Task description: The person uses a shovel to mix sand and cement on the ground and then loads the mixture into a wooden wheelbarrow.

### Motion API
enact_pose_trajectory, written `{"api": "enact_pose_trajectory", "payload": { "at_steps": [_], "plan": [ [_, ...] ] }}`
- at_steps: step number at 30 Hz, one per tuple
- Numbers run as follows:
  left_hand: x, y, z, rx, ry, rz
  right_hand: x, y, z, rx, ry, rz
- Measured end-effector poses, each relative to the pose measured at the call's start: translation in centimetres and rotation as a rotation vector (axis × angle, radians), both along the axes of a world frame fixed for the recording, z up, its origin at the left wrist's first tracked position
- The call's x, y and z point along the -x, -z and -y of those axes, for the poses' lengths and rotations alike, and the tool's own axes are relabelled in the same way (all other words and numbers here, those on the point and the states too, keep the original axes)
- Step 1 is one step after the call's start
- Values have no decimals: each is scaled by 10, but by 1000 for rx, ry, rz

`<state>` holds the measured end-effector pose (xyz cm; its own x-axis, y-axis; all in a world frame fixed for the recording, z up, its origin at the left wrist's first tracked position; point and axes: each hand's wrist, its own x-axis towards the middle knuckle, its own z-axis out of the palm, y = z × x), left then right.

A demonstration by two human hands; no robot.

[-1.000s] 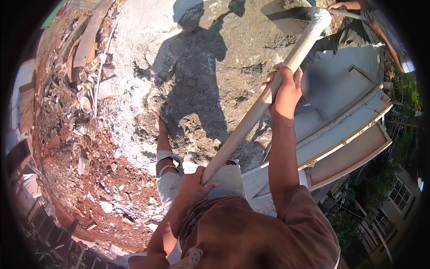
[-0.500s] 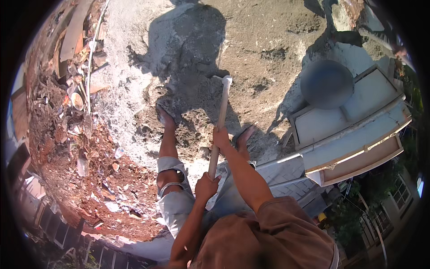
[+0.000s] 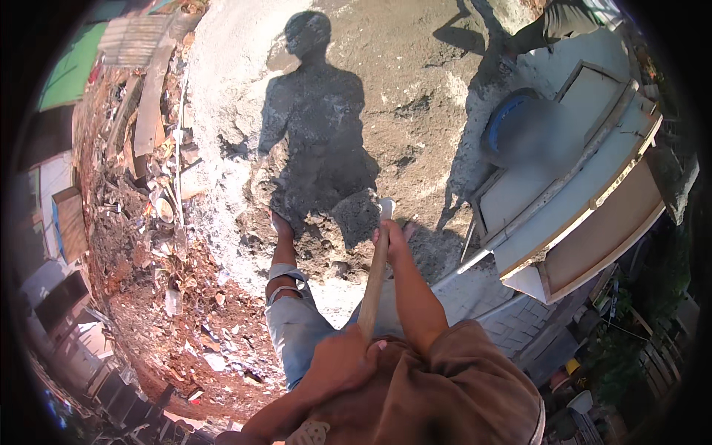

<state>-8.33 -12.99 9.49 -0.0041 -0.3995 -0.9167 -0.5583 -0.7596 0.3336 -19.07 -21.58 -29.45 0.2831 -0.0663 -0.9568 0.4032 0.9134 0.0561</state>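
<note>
I stand on a pile of grey sand and gravel point(image 3: 415, 89). Both my hands grip a long wooden tool handle point(image 3: 373, 285). My right hand point(image 3: 391, 236) holds it low down, near the ground end. My left hand point(image 3: 343, 347) holds the upper end close to my body. The handle points straight down in front of me and its head is dug into the heap near my left foot point(image 3: 280, 225). The tool's blade is hidden in the dirt. My shadow falls across the heap ahead.
Rubble, red earth, boards and scrap point(image 3: 148, 222) lie along the left. A grey concrete ledge with wooden formwork point(image 3: 578, 193) runs on the right, with a blue round tub point(image 3: 512, 122) beside it. Another person's shadow lies near the tub.
The handle has swung down from a raised slant at the right to nearly upright in front of me. My right hand has slid down it and my view has tilted toward the ground.
</note>
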Motion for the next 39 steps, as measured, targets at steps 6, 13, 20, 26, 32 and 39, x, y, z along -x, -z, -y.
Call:
{"api": "enact_pose_trajectory", "payload": {
  "at_steps": [6, 13, 20, 26, 32, 39],
  "plan": [
    [54, -75, 58, 417, 229, -329, 146, -26, -19, -67, 221, 96],
    [114, -145, 125, 773, 401, -729, 315, -136, -33, 111, 664, -78],
    [156, -165, 183, 1375, 95, -632, 414, -320, 51, 489, 1060, -454],
    [131, -48, 232, 998, -511, -465, 420, -388, 140, 751, 1102, -792],
    [144, 121, 211, 585, -672, -356, 394, -416, 170, 984, 949, -1099],
    [174, 122, 112, 622, -788, -248, 403, -391, 128, 928, 980, -974]
  ]
}}
